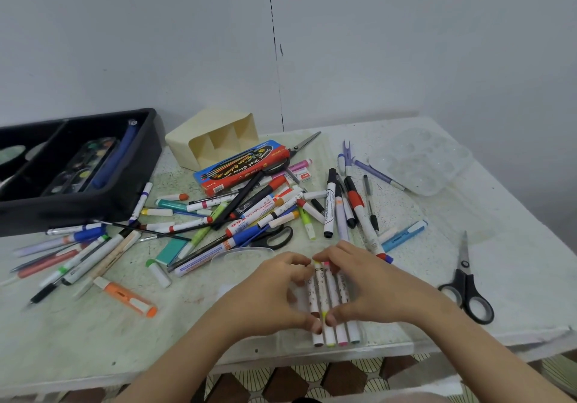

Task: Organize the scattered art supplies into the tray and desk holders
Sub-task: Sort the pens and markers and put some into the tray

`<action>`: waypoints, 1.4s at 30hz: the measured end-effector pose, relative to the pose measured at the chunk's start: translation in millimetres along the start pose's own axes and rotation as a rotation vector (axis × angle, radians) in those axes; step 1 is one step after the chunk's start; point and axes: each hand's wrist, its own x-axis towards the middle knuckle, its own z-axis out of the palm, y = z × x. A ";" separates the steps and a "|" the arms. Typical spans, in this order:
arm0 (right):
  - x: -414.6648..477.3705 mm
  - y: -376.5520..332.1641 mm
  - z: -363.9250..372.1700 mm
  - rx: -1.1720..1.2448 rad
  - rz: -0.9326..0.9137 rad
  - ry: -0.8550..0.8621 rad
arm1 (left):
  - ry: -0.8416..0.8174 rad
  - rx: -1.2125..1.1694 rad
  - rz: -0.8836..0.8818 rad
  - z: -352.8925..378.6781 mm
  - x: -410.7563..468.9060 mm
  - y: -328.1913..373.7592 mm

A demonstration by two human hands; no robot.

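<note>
Step in hand, I'd say: squaring up a bundle of four white-barrelled markers [331, 304] near the front edge of the worktop [515, 246]. Left hand [274, 293] & right hand [371, 290] close in from either side, fingers curled & clamped on the bundle. Next move prob. calls for lifting it to the cream desk holder [215, 140], lying on its side beside the black tray [93, 212]; stand it up first. Straight path crosses the pen pile [265, 212], so go over. On the R, black scissors [468, 280] lie well apart.
</note>
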 end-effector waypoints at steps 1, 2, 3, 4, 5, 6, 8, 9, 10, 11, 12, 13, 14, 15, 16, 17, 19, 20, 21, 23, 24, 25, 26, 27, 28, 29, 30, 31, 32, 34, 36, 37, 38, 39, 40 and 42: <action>-0.6 -1.0 -0.5 -0.002 0.002 -0.001 | -0.009 -0.010 -0.004 0.1 -0.5 -1.7; -1.3 -1.9 -1.1 -0.007 0.004 -0.001 | -0.010 -0.009 -0.007 0.9 -0.8 -3.2; -2.3 -2.9 -1.8 -0.013 0.006 0.001 | -0.004 -0.008 -0.010 2.0 -0.7 -4.5; -3.7 -4.0 -2.6 -0.018 0.010 0.006 | 0.002 -0.009 -0.014 3.0 -0.4 -5.2; -5.4 -5.2 -3.2 -0.025 0.015 0.015 | 0.003 -0.011 -0.021 4.0 -0.2 -5.7; -7.6 -6.8 -3.5 -0.040 0.020 0.022 | 0.002 -0.013 -0.030 4.8 -0.2 -6.1; -11.0 -10.1 -3.9 -0.123 0.016 0.023 | -0.002 -0.012 -0.050 5.7 -0.6 -7.3; -11.9 -11.4 -4.2 -0.175 0.008 0.016 | -0.003 -0.011 -0.056 6.0 -1.0 -7.7; -12.3 -12.6 -4.6 -0.216 0.001 0.007 | -0.005 -0.009 -0.057 6.2 -1.4 -7.7; -12.7 -14.1 -5.3 -0.242 -0.001 -0.002 | -0.008 -0.003 -0.055 6.3 -1.9 -7.1; -12.9 -15.0 -5.6 -0.259 -0.001 -0.009 | -0.010 0.004 -0.051 6.4 -2.3 -6.3; -13.2 -15.9 -6.1 -0.274 -0.002 -0.012 | -0.010 0.010 -0.049 6.2 -2.6 -5.8; -13.4 -16.6 -6.1 -0.285 -0.003 -0.011 | -0.012 0.012 -0.047 6.1 -3.0 -5.4; -13.6 -16.9 -5.9 -0.289 -0.004 -0.010 | -0.015 0.015 -0.044 5.9 -3.5 -5.1; -13.7 -16.9 -5.8 -0.285 -0.006 -0.014 | -0.019 0.022 -0.043 5.7 -4.0 -4.9; -13.6 -16.2 -5.6 -0.275 -0.010 -0.027 | -0.027 0.031 -0.044 5.4 -4.8 -4.4; -12.8 -13.9 -6.1 -0.236 -0.009 -0.072 | -0.048 0.057 -0.041 4.5 -6.4 -2.4; -12.3 -12.7 -6.6 -0.213 -0.003 -0.094 | -0.057 0.075 -0.038 4.4 -7.4 -0.9; -11.9 -12.1 -6.9 -0.197 0.002 -0.104 | -0.063 0.097 -0.038 4.0 -8.3 0.9; -11.5 -12.6 -6.2 -0.210 0.006 -0.103 | -0.071 0.134 -0.039 4.1 -9.9 3.6; -11.1 -12.9 -5.5 -0.225 0.005 -0.097 | -0.071 0.143 -0.041 4.2 -10.2 4.9; -10.6 -13.0 -4.7 -0.235 0.004 -0.090 | -0.068 0.147 -0.044 4.5 -10.2 5.7; -10.2 -12.9 -4.1 -0.236 0.008 -0.088 | -0.066 0.145 -0.050 5.1 -10.1 5.6; -9.7 -12.8 -3.9 -0.227 0.014 -0.089 | -0.064 0.135 -0.058 5.5 -10.0 5.3; -9.3 -12.6 -4.0 -0.214 0.020 -0.091 | -0.064 0.118 -0.069 5.6 -10.3 5.0; -9.0 -12.6 -4.4 -0.202 0.025 -0.093 | -0.061 0.098 -0.075 5.6 -10.4 4.8; -8.8 -12.7 -5.0 -0.194 0.028 -0.095 | -0.062 0.079 -0.081 6.0 -10.3 3.7; -8.3 -12.8 -5.8 -0.190 0.028 -0.095 | -0.062 0.063 -0.082 6.1 -9.7 2.7; -7.3 -13.5 -7.0 -0.189 0.027 -0.093 | -0.060 0.052 -0.080 6.3 -8.8 1.3; -3.1 -15.0 -11.3 -0.190 0.027 -0.079 | -0.050 0.031 -0.074 6.4 -7.5 -2.5; 4.7 -15.1 -18.0 -0.194 0.034 -0.056 | -0.025 -0.028 -0.060 6.2 -7.5 -6.5; 9.8 -15.6 -22.4 -0.184 0.045 -0.051 | 0.001 -0.076 -0.047 5.8 -8.4 -7.4; 15.4 -16.4 -26.9 -0.159 0.061 -0.046 | 0.047 -0.137 -0.031 5.5 -10.3 -8.1; 21.7 -17.5 -30.8 -0.131 0.078 -0.037 | 0.116 -0.205 -0.015 5.1 -12.6 -8.8; 28.1 -18.8 -33.8 -0.113 0.088 -0.019 | 0.205 -0.256 0.001 4.2 -15.3 -10.2; 43.4 -19.8 -36.4 -0.120 0.070 0.039 | 0.390 -0.248 0.023 -1.6 -19.1 -14.1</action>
